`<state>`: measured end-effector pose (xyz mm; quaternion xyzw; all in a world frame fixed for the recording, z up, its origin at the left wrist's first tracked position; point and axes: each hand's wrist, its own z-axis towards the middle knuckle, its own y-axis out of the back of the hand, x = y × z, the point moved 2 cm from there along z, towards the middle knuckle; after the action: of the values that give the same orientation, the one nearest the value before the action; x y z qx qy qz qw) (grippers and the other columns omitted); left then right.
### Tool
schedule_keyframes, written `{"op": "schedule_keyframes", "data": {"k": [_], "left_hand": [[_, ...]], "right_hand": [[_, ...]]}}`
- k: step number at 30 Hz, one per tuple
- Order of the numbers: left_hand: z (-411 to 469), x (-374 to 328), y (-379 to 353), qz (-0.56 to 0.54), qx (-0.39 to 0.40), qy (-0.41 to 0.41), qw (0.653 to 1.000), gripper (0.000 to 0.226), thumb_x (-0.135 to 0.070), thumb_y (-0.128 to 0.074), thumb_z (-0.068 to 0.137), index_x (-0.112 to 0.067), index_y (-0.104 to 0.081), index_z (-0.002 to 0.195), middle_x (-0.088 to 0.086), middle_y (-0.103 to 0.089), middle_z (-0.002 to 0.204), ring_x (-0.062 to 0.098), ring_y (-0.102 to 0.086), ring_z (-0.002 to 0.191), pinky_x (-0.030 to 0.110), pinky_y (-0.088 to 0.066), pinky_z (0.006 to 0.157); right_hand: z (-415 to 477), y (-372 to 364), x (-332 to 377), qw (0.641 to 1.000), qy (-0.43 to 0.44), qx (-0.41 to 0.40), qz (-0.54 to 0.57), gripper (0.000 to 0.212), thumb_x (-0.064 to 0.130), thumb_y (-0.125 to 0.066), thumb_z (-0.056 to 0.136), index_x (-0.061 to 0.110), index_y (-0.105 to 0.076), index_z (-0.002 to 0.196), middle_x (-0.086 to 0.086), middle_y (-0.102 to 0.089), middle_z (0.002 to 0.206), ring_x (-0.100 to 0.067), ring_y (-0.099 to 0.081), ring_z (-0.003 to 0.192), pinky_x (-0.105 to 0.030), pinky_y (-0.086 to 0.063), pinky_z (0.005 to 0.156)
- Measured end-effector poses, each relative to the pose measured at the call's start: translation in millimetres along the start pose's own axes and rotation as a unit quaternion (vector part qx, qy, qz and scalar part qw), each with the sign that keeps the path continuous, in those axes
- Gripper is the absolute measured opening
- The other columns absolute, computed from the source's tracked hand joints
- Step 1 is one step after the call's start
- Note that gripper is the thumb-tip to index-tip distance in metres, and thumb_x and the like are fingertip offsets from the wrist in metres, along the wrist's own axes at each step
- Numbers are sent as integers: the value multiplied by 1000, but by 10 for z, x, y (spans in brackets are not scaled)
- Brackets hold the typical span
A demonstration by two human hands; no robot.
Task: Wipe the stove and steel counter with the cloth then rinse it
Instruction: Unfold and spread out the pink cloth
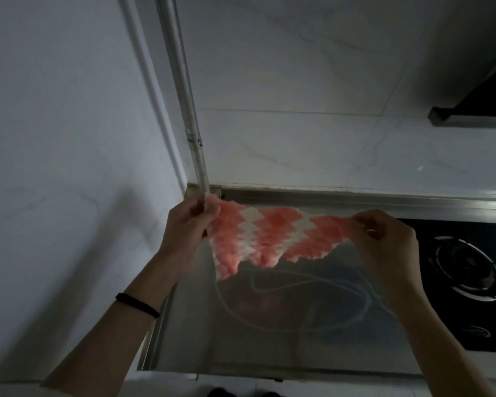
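Note:
A pink cloth [265,234] with white zigzag bands hangs stretched out in the air above the steel counter [269,339]. My left hand [188,229] pinches its left end near the back corner of the counter. My right hand [384,234] pinches its right end, close to the black stove [464,282]. The cloth's lower edge droops free and does not touch the counter. The stove's burner ring [467,267] sits at the right edge of the view.
A metal pipe [184,96] runs down the wall corner to the counter's back left. Tiled walls stand on the left and behind. A dark range hood [481,110] juts out at the upper right. The counter shows faint curved wet streaks.

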<state>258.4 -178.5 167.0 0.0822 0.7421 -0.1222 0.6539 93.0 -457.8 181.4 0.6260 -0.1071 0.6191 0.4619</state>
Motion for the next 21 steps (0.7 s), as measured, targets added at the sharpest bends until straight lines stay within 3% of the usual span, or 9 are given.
{"op": "schedule_keyframes", "data": {"k": [2, 5, 9, 15, 18, 21], "left_hand": [[25, -65, -108, 95, -12, -50, 994, 8, -13, -66, 100, -7, -71, 104, 12, -74, 101, 24, -73, 93, 36, -63, 79], [8, -141, -339, 157, 18, -94, 983, 5, -21, -67, 101, -19, -72, 102, 1, -76, 97, 17, -76, 91, 35, -64, 82], [-46, -197, -631, 140, 84, -157, 974, 5, -19, -70, 100, -19, -75, 99, -2, -78, 88, 13, -77, 81, 23, -60, 72], [-40, -180, -773, 95, 74, -183, 976, 11, -8, -72, 96, 2, -71, 91, 6, -73, 79, 13, -72, 73, 25, -58, 68], [-40, -152, -742, 56, 112, -148, 981, 14, -9, -70, 97, 4, -69, 103, 19, -74, 94, 34, -74, 90, 44, -62, 78], [-37, -192, -728, 88, 155, -146, 973, 22, -2, -78, 89, -12, -66, 104, 10, -74, 105, 25, -74, 102, 39, -62, 89]], "right_hand": [[25, -86, 111, 999, -12, 33, 17, 7, 26, -81, 86, 28, -78, 80, 13, -76, 71, -2, -71, 65, -29, -56, 65], [10, -315, 304, 985, -53, 105, 123, 9, 23, -80, 88, 26, -81, 79, 6, -80, 74, -2, -74, 65, -13, -50, 55], [-43, -582, 527, 954, -114, 150, 233, 10, 26, -79, 91, 21, -85, 86, -2, -82, 82, -7, -76, 73, -14, -49, 55], [-34, -729, 686, 944, -94, 169, 266, 5, 25, -82, 86, 27, -87, 86, -4, -82, 81, -7, -77, 74, -10, -46, 53], [-17, -690, 720, 948, -70, 182, 250, 18, 45, -84, 77, 34, -86, 90, 1, -82, 84, -9, -79, 81, -13, -47, 55], [18, -661, 728, 954, -52, 197, 220, 16, 46, -76, 85, 35, -85, 94, 4, -83, 89, -17, -79, 84, -22, -49, 60]]}}
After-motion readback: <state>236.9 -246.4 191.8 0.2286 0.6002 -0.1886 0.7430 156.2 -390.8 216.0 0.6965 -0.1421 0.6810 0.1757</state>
